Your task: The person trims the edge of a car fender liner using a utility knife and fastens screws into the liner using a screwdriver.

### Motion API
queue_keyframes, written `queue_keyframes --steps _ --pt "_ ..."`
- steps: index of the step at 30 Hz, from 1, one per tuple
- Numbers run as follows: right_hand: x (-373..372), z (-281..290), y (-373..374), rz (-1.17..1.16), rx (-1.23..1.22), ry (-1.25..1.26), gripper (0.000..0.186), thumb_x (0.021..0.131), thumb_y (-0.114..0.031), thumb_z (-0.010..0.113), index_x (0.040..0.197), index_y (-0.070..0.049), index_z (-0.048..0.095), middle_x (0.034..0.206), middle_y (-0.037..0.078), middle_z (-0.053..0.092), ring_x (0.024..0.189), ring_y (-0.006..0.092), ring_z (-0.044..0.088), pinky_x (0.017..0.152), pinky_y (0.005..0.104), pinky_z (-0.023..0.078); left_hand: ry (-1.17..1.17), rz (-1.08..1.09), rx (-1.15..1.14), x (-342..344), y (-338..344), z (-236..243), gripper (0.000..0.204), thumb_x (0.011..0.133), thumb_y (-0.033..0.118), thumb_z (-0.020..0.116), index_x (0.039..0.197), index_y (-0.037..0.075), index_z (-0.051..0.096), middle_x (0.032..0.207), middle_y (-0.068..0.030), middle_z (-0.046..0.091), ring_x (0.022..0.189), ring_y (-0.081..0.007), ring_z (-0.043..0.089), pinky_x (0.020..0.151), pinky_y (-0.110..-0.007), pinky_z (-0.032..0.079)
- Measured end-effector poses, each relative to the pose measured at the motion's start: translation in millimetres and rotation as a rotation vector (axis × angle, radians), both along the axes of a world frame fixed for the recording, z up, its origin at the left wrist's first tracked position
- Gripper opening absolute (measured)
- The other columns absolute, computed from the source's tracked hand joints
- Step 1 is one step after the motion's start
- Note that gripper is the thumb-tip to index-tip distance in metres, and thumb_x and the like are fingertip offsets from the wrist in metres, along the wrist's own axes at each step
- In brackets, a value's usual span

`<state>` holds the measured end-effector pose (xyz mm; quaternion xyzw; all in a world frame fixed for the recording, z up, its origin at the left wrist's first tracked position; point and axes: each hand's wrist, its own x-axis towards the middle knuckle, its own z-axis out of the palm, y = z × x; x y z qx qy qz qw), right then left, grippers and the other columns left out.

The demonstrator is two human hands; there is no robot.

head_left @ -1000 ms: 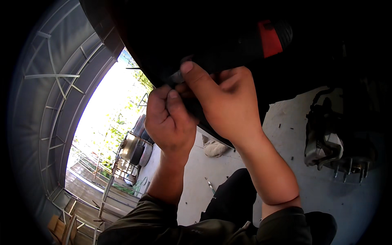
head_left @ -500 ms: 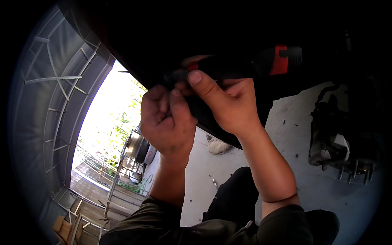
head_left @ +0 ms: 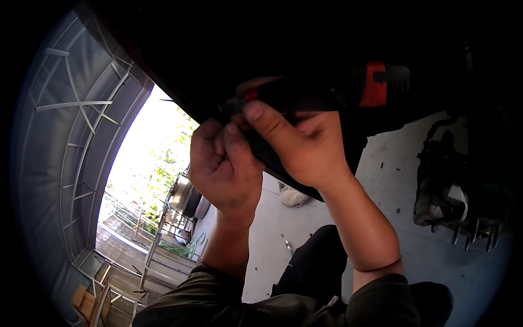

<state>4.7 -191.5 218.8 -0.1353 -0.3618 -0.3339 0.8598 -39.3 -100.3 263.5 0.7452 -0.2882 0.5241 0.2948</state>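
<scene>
A black power tool [head_left: 343, 86] with red bands lies nearly horizontal beneath a dark overhead panel [head_left: 169, 60]. My right hand [head_left: 299, 150] is wrapped round it, thumb near its left end. Just below and left of that end, my left hand [head_left: 223, 166] is closed, its thumb and fingertips close by my right fingers at the panel's shadowed edge; what it grips, if anything, is too dark to make out. The tool's tip is mostly lost in shadow.
At right is a wheel hub [head_left: 479, 229] with studs and a brake part [head_left: 449, 201]. Below are grey floor [head_left: 376, 201], a beige cloth-like item [head_left: 294, 196], my dark-clad knee. At left are a framed canopy wall [head_left: 60, 136], stacked tires [head_left: 193, 199], a green hose [head_left: 185, 248] and wooden pieces [head_left: 87, 302].
The tool has turned more level, its right end swinging down and rightward. Both my hands sit slightly lower in view, still close together.
</scene>
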Motion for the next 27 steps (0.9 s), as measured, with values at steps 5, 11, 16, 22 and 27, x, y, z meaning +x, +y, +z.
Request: queue_keyframes --steps 5,11,16,22,27 --pt "-1 2 -2 -0.026 -0.004 -0.006 0.014 0.096 -0.013 0.079 0.105 -0.001 0.076 0.082 0.003 0.076 0.072 0.0091 0.071 0.064 0.0220 0.054 -0.010 0.008 0.029 1 4 1 0.016 0.105 0.008 0.061 0.110 -0.008 0.063 0.066 0.0041 0.058 0.061 -0.0006 0.053 0.056 -0.018 0.043" --pt "5 4 -5 -0.143 -0.031 -0.049 0.015 0.095 -0.011 0.080 0.106 -0.001 0.076 0.080 0.004 0.075 0.072 0.0103 0.072 0.064 0.0233 0.055 -0.004 -0.036 0.045 1 6 1 0.015 0.106 0.007 0.060 0.111 -0.008 0.062 0.069 0.0013 0.064 0.062 -0.0011 0.057 0.057 -0.017 0.043" --pt "3 3 -14 -0.222 -0.136 -0.035 0.013 0.094 -0.007 0.079 0.104 0.001 0.079 0.111 0.011 0.079 0.087 0.0143 0.076 0.072 0.0239 0.060 -0.022 -0.067 0.050 1 1 2 0.014 0.106 0.005 0.059 0.112 -0.008 0.062 0.071 -0.0002 0.066 0.062 -0.0017 0.058 0.056 -0.018 0.043" --pt "4 4 -19 -0.262 -0.254 -0.047 0.014 0.093 -0.006 0.079 0.105 0.001 0.078 0.108 0.011 0.079 0.085 0.0148 0.076 0.072 0.0240 0.060 -0.033 0.012 0.129 -8 1 5 0.014 0.106 0.004 0.058 0.113 -0.008 0.062 0.070 -0.0005 0.065 0.059 -0.0030 0.058 0.055 -0.018 0.043" --pt "5 7 -32 -0.257 -0.257 -0.146 0.019 0.093 -0.010 0.080 0.107 0.001 0.078 0.103 0.011 0.080 0.083 0.0155 0.076 0.071 0.0250 0.061 0.123 0.005 -0.075 -9 -2 1 0.012 0.103 0.004 0.060 0.108 -0.006 0.063 0.068 0.0017 0.061 0.058 -0.0028 0.055 0.054 -0.019 0.042"
